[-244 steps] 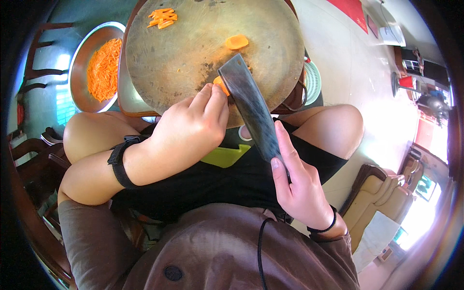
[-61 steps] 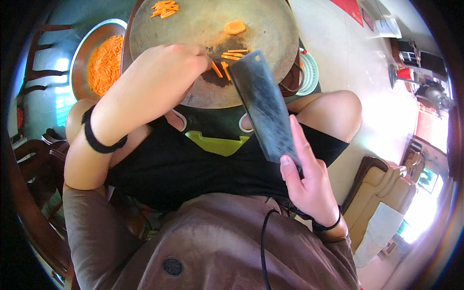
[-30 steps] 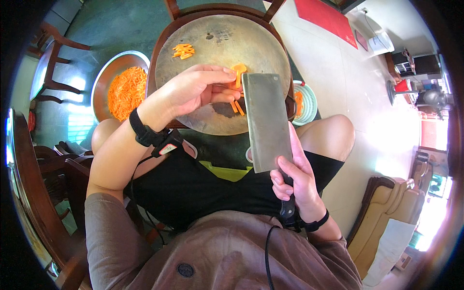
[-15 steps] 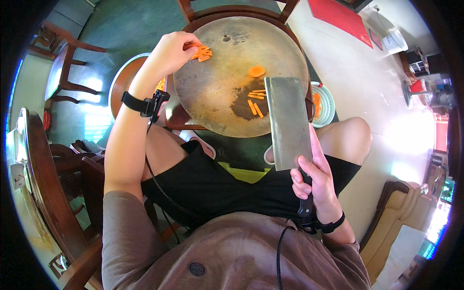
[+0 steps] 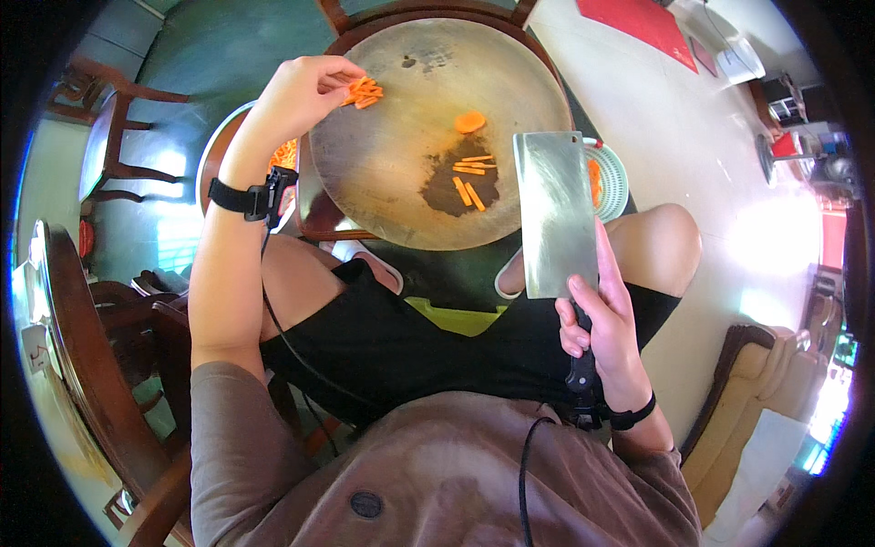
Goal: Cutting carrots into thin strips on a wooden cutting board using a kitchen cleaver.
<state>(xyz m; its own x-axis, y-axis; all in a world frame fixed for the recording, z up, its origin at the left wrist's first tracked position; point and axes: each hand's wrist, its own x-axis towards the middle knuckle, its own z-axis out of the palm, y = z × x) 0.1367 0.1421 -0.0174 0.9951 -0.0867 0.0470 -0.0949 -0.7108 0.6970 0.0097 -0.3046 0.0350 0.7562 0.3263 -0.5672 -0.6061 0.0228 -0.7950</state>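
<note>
While at carrots (image 5: 368, 92), left hand (image 5: 305, 96) (curled)

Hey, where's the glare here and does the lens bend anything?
Head view: strong glare whitens the pale floor at right; head view: light leaves a sheen on the cleaver; head view: straight edges bow near the rim, and the corners go black.

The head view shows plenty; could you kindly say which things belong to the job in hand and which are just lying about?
Seem to belong: cleaver in right hand, carrot sticks touching left hand, chopping board, carrot slice, bowl, basket.

Lying about: red mat, sofa, wooden chair.
</note>
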